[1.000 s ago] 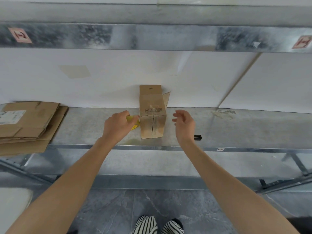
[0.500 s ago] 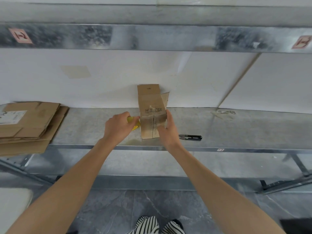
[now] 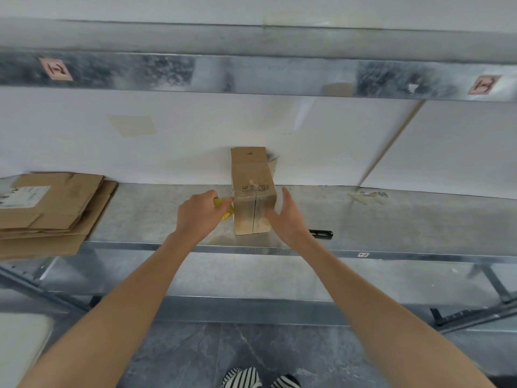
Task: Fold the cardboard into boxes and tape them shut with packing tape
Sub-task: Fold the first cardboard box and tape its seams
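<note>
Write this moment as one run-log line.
step: taping box | left hand: holds yellow tape dispenser at box's left edge | right hand: flat on box's right side | box: upright on shelf

box: matt brown cardboard | shelf: mottled galvanised metal, dull sheen | floor: grey marbled stone

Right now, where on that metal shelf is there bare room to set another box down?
Two bare patches: one between the flattened cardboard stack and the left hand; a wider one right of the black tool and tape scrap. The middle is crowded: left hand gripping a yellow tape dispenser, right hand against the box.
</note>
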### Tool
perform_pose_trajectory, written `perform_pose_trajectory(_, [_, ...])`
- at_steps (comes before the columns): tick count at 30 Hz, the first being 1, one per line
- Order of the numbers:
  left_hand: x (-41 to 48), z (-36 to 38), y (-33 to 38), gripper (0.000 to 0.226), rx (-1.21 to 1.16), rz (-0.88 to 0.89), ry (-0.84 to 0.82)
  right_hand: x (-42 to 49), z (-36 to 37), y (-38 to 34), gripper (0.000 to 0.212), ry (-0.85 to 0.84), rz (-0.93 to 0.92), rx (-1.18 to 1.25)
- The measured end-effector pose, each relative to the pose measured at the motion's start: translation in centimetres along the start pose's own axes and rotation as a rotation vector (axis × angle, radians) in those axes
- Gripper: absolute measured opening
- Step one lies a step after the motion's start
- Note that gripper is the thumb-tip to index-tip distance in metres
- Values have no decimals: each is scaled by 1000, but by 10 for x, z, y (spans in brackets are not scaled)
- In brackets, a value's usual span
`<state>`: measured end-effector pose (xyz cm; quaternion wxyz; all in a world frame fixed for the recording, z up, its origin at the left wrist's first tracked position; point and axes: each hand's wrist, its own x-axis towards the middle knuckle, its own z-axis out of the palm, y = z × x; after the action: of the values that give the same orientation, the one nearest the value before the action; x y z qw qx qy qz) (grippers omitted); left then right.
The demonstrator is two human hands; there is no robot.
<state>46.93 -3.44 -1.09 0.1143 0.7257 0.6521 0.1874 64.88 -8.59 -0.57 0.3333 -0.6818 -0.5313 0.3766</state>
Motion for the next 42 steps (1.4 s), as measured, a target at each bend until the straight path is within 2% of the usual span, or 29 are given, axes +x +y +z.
perform_pose_trajectory(2, [0,0,-1,42,-14,-21,-6,-2,2,-1,70,121,-149,-141])
perform_pose_trajectory(5, [-2,1,0,42,-14,-38,-13,1,10,0,67,103,-348,-368])
perform_pose_trajectory(7, [-4,0,2,41,-15,-46,-16,2,11,-2,64,74,-329,-446])
perform_pose_trajectory(9, [-4,-1,0,37,-51,-77,-47,6,12,-3,60,121,-328,-458])
perform_pose_trajectory(13, [-4,-8,-9,23,-339,-160,-186,13,20,-12,63,168,-255,-419])
perform_pose_trajectory(17, [-3,-20,-11,22,-479,-137,-282,22,38,-22,69,252,-154,-339])
perform_pose_trajectory(22, [-11,-28,-15,21,-535,-88,-407,28,50,-27,62,350,-144,-335])
perform_pose_trajectory(26, [-20,-28,-8,18,-572,-109,-452,30,35,-21,62,231,-265,-349])
perform_pose_trajectory(30, [-30,-22,5,16,-620,-159,-474,40,5,-20,67,-12,-369,-392])
perform_pose_trajectory(33, [-38,-11,18,13,-736,-164,-458,49,-16,-27,68,-146,-357,-485])
perform_pose_trajectory(38, [-43,4,50,17,-804,-216,-313,70,-37,-36,68,-307,-256,-594])
perform_pose_trajectory(42, [-48,15,58,22,-844,-277,-307,72,-36,-35,60,-323,-260,-565])
